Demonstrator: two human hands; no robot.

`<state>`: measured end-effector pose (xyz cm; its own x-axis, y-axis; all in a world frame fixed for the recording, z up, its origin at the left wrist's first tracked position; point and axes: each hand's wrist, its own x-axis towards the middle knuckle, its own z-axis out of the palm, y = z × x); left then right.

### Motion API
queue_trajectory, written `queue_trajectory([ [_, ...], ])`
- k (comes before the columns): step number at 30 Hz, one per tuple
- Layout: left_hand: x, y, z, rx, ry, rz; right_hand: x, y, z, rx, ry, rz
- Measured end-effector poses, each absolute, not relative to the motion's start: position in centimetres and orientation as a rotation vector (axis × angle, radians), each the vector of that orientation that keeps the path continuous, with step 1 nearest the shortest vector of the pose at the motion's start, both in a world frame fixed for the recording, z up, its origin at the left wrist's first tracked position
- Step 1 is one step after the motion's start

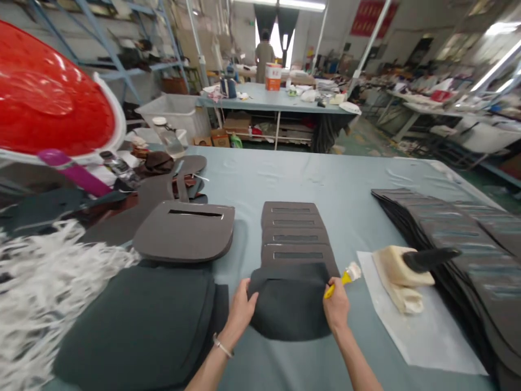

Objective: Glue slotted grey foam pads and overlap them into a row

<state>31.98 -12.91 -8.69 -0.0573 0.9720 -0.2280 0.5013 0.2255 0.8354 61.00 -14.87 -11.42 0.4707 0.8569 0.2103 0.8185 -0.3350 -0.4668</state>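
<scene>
Head camera looks down on a grey-blue counter. At the near middle lies a dark cut panel, rounded at its lower edge. The left hand rests on the panel's left edge with fingers curled over it, its grip closed lightly on the material. The right hand sits at the panel's right edge, touching it, and its grip is closed around the yellow handle of a small brush, whose pale bristles point up and to the right, just clear of the panel.

Directly beyond the panel, and overlapped by its upper edge, a row of like pieces is laid shingle-fashion, each showing a narrow slot. To the left of that row sits a larger grey slotted piece, atop a broad dark sheet that spreads toward the near left corner.

Right of the right hand, a pale paper sheet carries a cream block with a dark handle-like piece lying across it. Further right runs a long fanned stack of dark panels.

At far left are a red domed cover and white shredded fibre. In the background stands a second counter, with a person beyond it, back turned.
</scene>
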Motion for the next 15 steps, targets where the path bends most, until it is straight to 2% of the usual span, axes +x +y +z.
queue_trajectory([
  [6,36.0,-11.8,-12.1,1.530,1.664,0.797,65.7,-14.2,-12.3,-2.344,-1.376,-0.008],
  [15,35.5,-12.0,-12.1,1.640,1.725,0.779,65.9,-14.1,-13.9,-2.288,-1.403,-0.051],
])
